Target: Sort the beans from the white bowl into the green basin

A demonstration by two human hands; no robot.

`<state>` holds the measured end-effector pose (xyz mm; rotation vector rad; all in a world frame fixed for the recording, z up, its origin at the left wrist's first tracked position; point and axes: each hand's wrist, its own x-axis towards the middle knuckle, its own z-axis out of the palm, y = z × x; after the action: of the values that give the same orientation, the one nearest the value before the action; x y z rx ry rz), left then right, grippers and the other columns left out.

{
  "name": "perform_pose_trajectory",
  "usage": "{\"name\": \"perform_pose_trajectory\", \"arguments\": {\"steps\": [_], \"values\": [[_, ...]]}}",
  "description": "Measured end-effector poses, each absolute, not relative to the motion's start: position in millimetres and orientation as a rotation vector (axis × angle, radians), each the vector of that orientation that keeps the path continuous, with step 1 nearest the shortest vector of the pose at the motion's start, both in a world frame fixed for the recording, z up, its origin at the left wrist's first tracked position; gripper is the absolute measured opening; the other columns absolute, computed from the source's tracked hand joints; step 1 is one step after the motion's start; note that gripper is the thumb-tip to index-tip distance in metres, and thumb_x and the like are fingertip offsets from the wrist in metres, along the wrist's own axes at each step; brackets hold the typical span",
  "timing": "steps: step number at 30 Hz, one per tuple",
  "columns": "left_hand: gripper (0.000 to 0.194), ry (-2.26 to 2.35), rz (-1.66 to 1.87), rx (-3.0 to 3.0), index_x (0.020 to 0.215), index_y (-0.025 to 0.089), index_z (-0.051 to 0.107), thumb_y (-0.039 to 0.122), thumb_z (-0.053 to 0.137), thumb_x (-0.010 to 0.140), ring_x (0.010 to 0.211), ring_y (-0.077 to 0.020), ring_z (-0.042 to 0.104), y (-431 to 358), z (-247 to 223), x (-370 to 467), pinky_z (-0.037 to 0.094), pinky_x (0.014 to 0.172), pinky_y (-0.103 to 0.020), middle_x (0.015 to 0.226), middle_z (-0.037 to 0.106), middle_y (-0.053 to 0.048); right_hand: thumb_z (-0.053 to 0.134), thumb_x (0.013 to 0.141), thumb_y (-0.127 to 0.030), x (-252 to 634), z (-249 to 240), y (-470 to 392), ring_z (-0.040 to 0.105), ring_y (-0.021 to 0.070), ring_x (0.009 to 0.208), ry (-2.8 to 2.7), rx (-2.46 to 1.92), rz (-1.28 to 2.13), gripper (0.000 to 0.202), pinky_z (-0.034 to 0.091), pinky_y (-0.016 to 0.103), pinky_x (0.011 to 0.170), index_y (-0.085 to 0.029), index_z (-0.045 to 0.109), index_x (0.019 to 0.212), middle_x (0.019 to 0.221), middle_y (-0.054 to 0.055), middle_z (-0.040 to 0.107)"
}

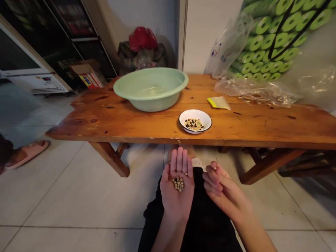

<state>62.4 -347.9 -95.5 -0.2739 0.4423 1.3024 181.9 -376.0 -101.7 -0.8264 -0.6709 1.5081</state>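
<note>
My left hand (177, 185) is palm up, its fingers stretched out and slightly curved, holding a small heap of round beads (178, 183). Most of these beads are cream, with a dark one among them; one lies apart near the little finger. Beside it on the right, my right hand (219, 182) is closed in a pinch on a thin strand (216, 159), with a pale bead (215, 168) at the fingertips. How far the strand runs is hidden by the fingers. In front of both hands, a white dark-rimmed bowl (195, 130) on the bench contains many cream, black and coloured beads.
The wooden bench (147, 129) bears a pale green basin (157, 101), a small yellow-and-clear packet (219, 102) and clear plastic wrapping (262, 92). Green rolls (265, 42) are stacked behind at right. At left, another person's foot in a pink slipper (31, 154) stands on the tiles.
</note>
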Motion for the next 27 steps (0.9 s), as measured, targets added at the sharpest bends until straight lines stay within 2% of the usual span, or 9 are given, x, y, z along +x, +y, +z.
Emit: {"name": "perform_pose_trajectory", "arguments": {"steps": [4, 6, 8, 13, 17, 20, 23, 27], "values": [[0.044, 0.444, 1.369, -0.293, 0.129, 0.017, 0.055, 0.020, 0.025, 0.097, 0.116, -0.0155, 0.059, -344, -96, 56, 0.049, 0.099, -0.033, 0.126, 0.065, -0.007, 0.057, 0.084, -0.032, 197, -68, -340, 0.043, 0.0083, 0.049, -0.860, -0.837, 1.358, 0.011, 0.039, 0.020, 0.047, -0.024, 0.052, 0.088, 0.059, -0.006, 0.046], [0.044, 0.455, 1.384, -0.311, 0.127, 0.016, 0.056, 0.019, 0.025, 0.096, 0.115, -0.0161, 0.060, -343, -96, 54, 0.050, 0.099, -0.033, 0.125, 0.065, -0.007, 0.051, 0.086, -0.029, 206, -52, -311, 0.053, 0.0104, 0.056, -1.017, -0.931, 1.175, 0.006, 0.046, 0.024, 0.055, -0.024, 0.049, 0.086, 0.064, -0.004, 0.054], [0.044, 0.457, 1.394, -0.316, 0.128, 0.016, 0.056, 0.018, 0.026, 0.096, 0.115, -0.0164, 0.061, -342, -96, 52, 0.050, 0.099, -0.033, 0.126, 0.064, -0.007, 0.047, 0.085, -0.026, 211, -43, -281, 0.057, 0.0122, 0.057, -1.219, -1.070, 0.913, 0.004, 0.048, 0.027, 0.060, -0.025, 0.044, 0.083, 0.064, -0.005, 0.057], [0.045, 0.431, 1.405, -0.292, 0.135, 0.018, 0.049, 0.017, 0.027, 0.096, 0.116, -0.0167, 0.059, -340, -99, 46, 0.049, 0.100, -0.033, 0.129, 0.062, -0.008, 0.050, 0.079, -0.022, 214, -50, -234, 0.060, 0.0163, 0.059, -1.449, -1.238, 0.685, 0.004, 0.048, 0.031, 0.064, -0.024, 0.047, 0.078, 0.061, -0.002, 0.062], [0.046, 0.426, 1.412, -0.298, 0.139, 0.018, 0.044, 0.017, 0.027, 0.096, 0.117, -0.0165, 0.059, -338, -102, 44, 0.048, 0.102, -0.033, 0.130, 0.061, -0.008, 0.054, 0.077, -0.023, 214, -63, -231, 0.061, 0.0180, 0.068, -1.545, -1.357, 0.502, 0.003, 0.045, 0.031, 0.069, -0.022, 0.053, 0.075, 0.069, 0.002, 0.066], [0.046, 0.420, 1.403, -0.327, 0.138, 0.019, 0.045, 0.018, 0.027, 0.096, 0.117, -0.0165, 0.059, -337, -104, 44, 0.046, 0.103, -0.034, 0.130, 0.061, -0.008, 0.057, 0.076, -0.025, 216, -66, -229, 0.060, 0.0187, 0.067, -1.573, -1.420, 0.403, 0.005, 0.043, 0.031, 0.067, -0.021, 0.055, 0.074, 0.069, 0.003, 0.065], [0.045, 0.393, 1.384, -0.359, 0.138, 0.019, 0.046, 0.018, 0.029, 0.095, 0.116, -0.0157, 0.060, -337, -108, 44, 0.045, 0.104, -0.034, 0.127, 0.063, -0.007, 0.056, 0.078, -0.026, 217, -62, -229, 0.059, 0.0194, 0.067, -1.557, -1.448, 0.338, 0.007, 0.044, 0.032, 0.069, -0.021, 0.056, 0.075, 0.069, 0.003, 0.064], [0.045, 0.353, 1.384, -0.357, 0.136, 0.017, 0.047, 0.019, 0.031, 0.095, 0.115, -0.0157, 0.061, -336, -111, 43, 0.047, 0.102, -0.033, 0.124, 0.066, -0.008, 0.050, 0.086, -0.031, 214, -51, -258, 0.063, 0.0182, 0.074, -1.465, -1.401, 0.310, 0.013, 0.048, 0.031, 0.073, -0.021, 0.057, 0.086, 0.080, 0.005, 0.067]]}}
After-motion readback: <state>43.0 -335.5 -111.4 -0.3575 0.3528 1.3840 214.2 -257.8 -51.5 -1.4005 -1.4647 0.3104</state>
